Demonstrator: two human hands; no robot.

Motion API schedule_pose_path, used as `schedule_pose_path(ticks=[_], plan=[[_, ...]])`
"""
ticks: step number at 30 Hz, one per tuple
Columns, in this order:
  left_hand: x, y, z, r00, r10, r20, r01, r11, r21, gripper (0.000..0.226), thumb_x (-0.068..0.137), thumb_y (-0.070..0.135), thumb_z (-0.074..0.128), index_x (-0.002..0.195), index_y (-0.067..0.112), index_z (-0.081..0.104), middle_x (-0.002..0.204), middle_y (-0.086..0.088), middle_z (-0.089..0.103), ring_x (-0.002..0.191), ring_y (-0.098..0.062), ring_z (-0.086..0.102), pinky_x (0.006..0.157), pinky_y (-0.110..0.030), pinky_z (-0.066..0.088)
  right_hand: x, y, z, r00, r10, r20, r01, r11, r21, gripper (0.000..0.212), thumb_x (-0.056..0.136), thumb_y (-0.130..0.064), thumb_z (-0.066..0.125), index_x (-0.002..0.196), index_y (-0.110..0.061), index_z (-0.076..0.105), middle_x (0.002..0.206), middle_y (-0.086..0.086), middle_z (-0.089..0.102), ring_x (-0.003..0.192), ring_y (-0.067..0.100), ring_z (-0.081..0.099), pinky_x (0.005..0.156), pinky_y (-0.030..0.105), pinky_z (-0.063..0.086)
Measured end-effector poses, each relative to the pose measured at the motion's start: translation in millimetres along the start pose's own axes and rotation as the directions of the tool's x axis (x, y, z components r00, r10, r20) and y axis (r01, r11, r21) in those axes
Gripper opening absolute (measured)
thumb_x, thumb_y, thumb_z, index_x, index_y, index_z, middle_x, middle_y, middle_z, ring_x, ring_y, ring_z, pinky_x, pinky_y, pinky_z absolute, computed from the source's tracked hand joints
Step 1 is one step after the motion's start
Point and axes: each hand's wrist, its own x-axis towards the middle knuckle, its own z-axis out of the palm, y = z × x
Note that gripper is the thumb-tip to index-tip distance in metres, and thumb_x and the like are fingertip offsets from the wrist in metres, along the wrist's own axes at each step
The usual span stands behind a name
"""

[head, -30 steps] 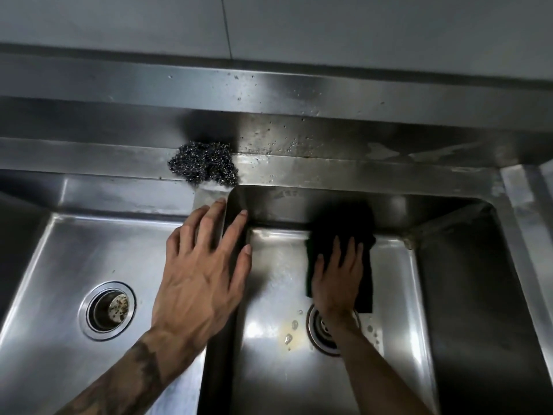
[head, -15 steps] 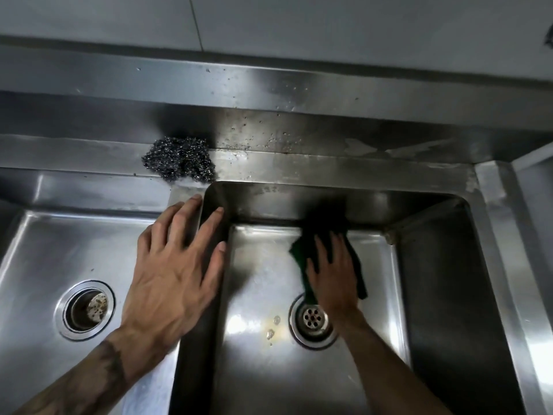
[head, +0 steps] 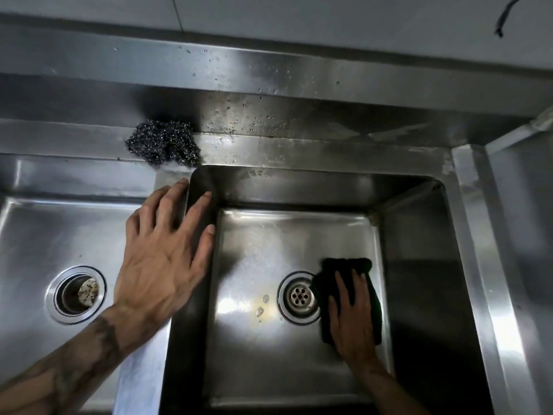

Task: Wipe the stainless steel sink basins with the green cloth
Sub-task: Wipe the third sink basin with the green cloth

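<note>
The right hand (head: 351,320) is pressing the cloth (head: 344,265) flat on the floor of the right basin (head: 263,369), just to the right of the drain (head: 299,296). Its fingers are lying straight on the cloth and are not curling round it. The cloth is looking dark, almost black, and its left edge is lying over the rim of the drain. The left hand (head: 161,256) is resting on the divider (head: 140,384) to the left of the drain, with its fingers straight and spread and holding nothing. Its fingertips are reaching the far left corner of the right basin. Further left of the drain, beyond the divider, the left basin (head: 36,241) is showing its own outlet (head: 77,293). A scourer (head: 164,142) is sitting on the back ledge, far up and left of the drain, just beyond the left fingertips. A yellowish stain (head: 261,308) with small drops is showing just left of the drain.
</note>
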Motion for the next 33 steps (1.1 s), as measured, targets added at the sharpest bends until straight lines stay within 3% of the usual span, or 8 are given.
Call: schedule_pose_path(ticks=[4, 7, 11, 14, 18, 23, 29, 33], plan=[[1.3, 0.2, 1.5, 1.0, -0.006, 0.004, 0.006, 1.0, 0.006, 0.057, 0.105, 0.044, 0.04, 0.155, 0.02, 0.048, 0.161, -0.015, 0.039, 0.147, -0.039, 0.035, 0.113, -0.057, 0.035, 29.6, -34.5, 12.6, 0.999, 0.028, -0.016, -0.027, 0.997, 0.069, 0.052, 0.107, -0.035, 0.031, 0.154, -0.017, 0.041, 0.165, 0.014, 0.026, 0.156, 0.031, 0.017, 0.123, 0.052, 0.027], [0.7, -1.4, 3.2, 1.0, -0.002, -0.003, 0.002, 1.0, 0.016, 0.056, 0.106, 0.045, 0.039, 0.156, 0.02, 0.048, 0.161, -0.015, 0.039, 0.147, -0.039, 0.036, 0.113, -0.057, 0.035, 36.9, -84.1, 33.6, 0.994, -0.099, 0.051, 0.097, 0.994, 0.051, 0.052, 0.109, -0.04, 0.023, 0.157, -0.025, 0.036, 0.167, 0.007, 0.025, 0.157, 0.026, 0.015, 0.125, 0.048, 0.026], [1.0, -0.2, 4.0, 1.0, -0.006, -0.019, 0.006, 1.0, 0.011, 0.055, 0.107, 0.044, 0.04, 0.155, 0.02, 0.049, 0.16, -0.015, 0.041, 0.147, -0.038, 0.037, 0.113, -0.056, 0.035, 14.3, -159.1, 66.4, 0.92, -0.377, 0.11, 0.373, 0.926, 0.056, 0.049, 0.107, -0.037, 0.033, 0.154, -0.025, 0.043, 0.167, 0.006, 0.027, 0.158, 0.025, 0.014, 0.126, 0.041, 0.024], [0.7, -1.9, 4.0, 1.0, -0.006, -0.014, 0.006, 1.0, 0.024, 0.055, 0.107, 0.045, 0.038, 0.156, 0.021, 0.048, 0.16, -0.014, 0.041, 0.147, -0.037, 0.036, 0.114, -0.054, 0.034, -16.2, -191.3, 73.4, 0.902, -0.401, 0.16, 0.385, 0.914, 0.125, 0.052, 0.108, -0.042, 0.03, 0.154, -0.021, 0.041, 0.168, 0.007, 0.025, 0.158, 0.025, 0.009, 0.126, 0.042, 0.023], [0.4, -1.7, 4.2, 1.0, -0.002, -0.024, 0.002, 1.0, 0.011, 0.054, 0.107, 0.044, 0.039, 0.155, 0.021, 0.049, 0.16, -0.014, 0.041, 0.148, -0.037, 0.037, 0.115, -0.054, 0.035, 2.6, -169.9, 65.9, 0.871, -0.46, 0.17, 0.453, 0.888, 0.083, 0.057, 0.106, -0.048, 0.037, 0.157, -0.024, 0.035, 0.169, 0.007, 0.021, 0.158, 0.024, 0.01, 0.125, 0.043, 0.026], [0.9, -3.7, 5.6, 1.0, 0.0, -0.02, 0.001, 1.0, 0.016, 0.053, 0.107, 0.043, 0.041, 0.155, 0.022, 0.048, 0.161, -0.012, 0.041, 0.149, -0.035, 0.036, 0.115, -0.054, 0.035, 47.4, -191.2, 66.3, 0.972, -0.21, 0.107, 0.208, 0.978, 0.036, 0.058, 0.104, -0.045, 0.041, 0.158, -0.023, 0.035, 0.168, 0.014, 0.021, 0.158, 0.031, 0.011, 0.127, 0.046, 0.018], [-0.7, -4.0, 2.3, 1.0, -0.004, -0.007, 0.004, 1.0, 0.011, 0.054, 0.108, 0.044, 0.037, 0.156, 0.021, 0.047, 0.162, -0.014, 0.04, 0.149, -0.036, 0.036, 0.115, -0.054, 0.034, -66.0, -168.2, 66.9, 0.897, -0.381, 0.227, 0.37, 0.925, 0.09, 0.06, 0.105, -0.05, 0.038, 0.161, -0.033, 0.023, 0.17, 0.01, 0.016, 0.158, 0.029, 0.008, 0.124, 0.05, 0.023], [-0.6, -2.9, -0.9, 1.0, 0.0, 0.019, 0.0, 1.0, 0.002, 0.056, 0.108, 0.045, 0.036, 0.156, 0.02, 0.046, 0.162, -0.015, 0.039, 0.15, -0.036, 0.035, 0.115, -0.056, 0.034, -66.3, -158.2, 63.2, 0.855, -0.435, 0.282, 0.441, 0.897, 0.045, 0.061, 0.103, -0.052, 0.041, 0.159, -0.035, 0.026, 0.17, 0.007, 0.018, 0.158, 0.029, 0.011, 0.122, 0.049, 0.028]])
